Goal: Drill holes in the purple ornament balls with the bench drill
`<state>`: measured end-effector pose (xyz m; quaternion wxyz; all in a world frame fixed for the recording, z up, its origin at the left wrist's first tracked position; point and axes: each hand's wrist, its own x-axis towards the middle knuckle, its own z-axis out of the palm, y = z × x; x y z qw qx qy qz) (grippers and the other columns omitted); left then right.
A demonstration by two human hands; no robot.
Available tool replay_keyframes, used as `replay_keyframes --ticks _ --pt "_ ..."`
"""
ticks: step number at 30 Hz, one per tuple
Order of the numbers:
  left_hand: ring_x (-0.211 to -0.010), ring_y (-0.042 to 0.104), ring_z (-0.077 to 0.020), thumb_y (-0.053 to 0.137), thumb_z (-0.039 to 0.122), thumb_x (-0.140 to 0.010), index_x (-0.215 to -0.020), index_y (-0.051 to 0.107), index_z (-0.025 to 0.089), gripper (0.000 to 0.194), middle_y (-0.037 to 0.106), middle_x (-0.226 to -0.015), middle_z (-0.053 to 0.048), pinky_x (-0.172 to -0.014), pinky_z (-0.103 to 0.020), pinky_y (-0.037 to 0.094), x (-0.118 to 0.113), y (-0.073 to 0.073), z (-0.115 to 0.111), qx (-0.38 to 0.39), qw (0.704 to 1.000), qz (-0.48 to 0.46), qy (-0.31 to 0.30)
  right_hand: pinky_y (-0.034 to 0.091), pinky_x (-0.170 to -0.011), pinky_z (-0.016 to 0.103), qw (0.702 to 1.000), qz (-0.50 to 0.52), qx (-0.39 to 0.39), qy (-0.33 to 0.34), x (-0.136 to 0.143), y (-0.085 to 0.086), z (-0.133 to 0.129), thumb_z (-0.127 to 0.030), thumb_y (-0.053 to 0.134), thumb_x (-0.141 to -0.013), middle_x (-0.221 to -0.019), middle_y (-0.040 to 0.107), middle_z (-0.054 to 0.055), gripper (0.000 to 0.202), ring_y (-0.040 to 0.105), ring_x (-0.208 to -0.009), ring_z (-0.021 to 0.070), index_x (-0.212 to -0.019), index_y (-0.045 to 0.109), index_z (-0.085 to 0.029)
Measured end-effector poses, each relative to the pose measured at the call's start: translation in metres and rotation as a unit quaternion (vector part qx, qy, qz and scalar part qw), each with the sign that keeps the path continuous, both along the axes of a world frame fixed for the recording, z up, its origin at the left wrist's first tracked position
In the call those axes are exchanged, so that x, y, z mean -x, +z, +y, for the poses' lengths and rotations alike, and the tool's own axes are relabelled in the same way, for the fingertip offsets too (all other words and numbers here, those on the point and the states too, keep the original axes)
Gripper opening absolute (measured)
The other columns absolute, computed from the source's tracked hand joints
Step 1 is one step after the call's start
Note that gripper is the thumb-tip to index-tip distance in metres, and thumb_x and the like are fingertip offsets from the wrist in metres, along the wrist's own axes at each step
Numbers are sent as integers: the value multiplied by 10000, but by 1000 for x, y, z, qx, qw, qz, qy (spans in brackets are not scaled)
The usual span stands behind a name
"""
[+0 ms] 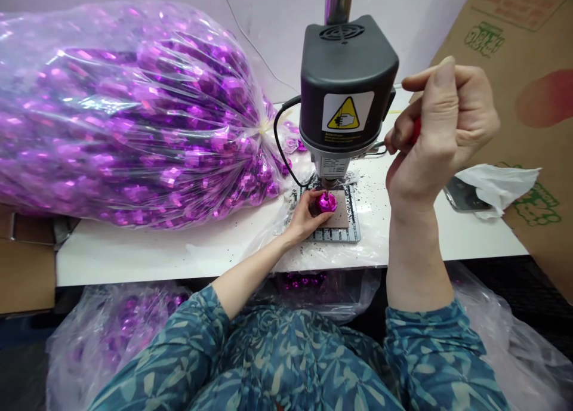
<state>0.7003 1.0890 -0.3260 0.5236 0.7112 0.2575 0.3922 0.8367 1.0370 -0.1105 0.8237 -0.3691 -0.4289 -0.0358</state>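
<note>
My left hand [307,218] pinches a shiny faceted magenta ball [327,202] between thumb and fingers. The ball rests on a brown square board [342,218] atop the slotted metal base [357,227] of a bench drill press. Right above it is the dark drill head [349,65], and the bit appears to touch the ball's top. My right hand [436,121] is raised to the right of the head, fingers curled round a red knob [416,129] that is mostly hidden; the lever behind it can hardly be seen.
A large tied clear bag [134,119] full of magenta balls fills the table's left side. Dark shavings litter the white table [134,250]. At right lie a phone [465,195] and a white tissue [499,184] beside a cardboard box [528,53]. More plastic bags [120,333] sit below the edge.
</note>
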Motion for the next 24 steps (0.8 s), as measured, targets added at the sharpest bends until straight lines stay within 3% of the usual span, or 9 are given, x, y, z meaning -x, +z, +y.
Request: replay_keyframes --ticks 5,9,15,24 --pt "-1216 663 -269 852 305 -804 -1231 533 195 544 659 -1296 -137 -1086 -480 517 0 2 -1 -2 1000 0 -18 235 -388 196 998 -27 20 -47 5 -15 -8 -521 557 -947 -535 373 -66 371 344 -397 -4 -812 614 -181" --pt "-1188 669 -266 849 355 -813 -1231 526 193 553 663 -1267 -131 -1071 -476 523 2 2 -1 -11 1000 1 -19 251 -408 197 998 -21 -10 -52 12 -28 -16 -436 557 -975 -510 352 -74 300 343 -393 3 -829 621 -182" --pt "-1198 664 -281 831 397 -836 -1251 522 201 554 653 -1279 -137 -1070 -500 523 2 0 -1 -31 999 6 -22 290 -429 214 993 -45 -3 -109 13 -39 -18 -493 513 -988 -509 257 -61 329 321 -393 25 -835 596 -214" --pt "-1204 656 -276 832 447 -834 -1247 535 207 562 643 -1287 -138 -1081 -511 519 2 -1 -1 -29 999 -10 -24 299 -434 173 989 -69 -110 -69 9 -58 -11 -377 500 -1006 -562 339 -68 282 288 -394 -22 -811 571 -186"
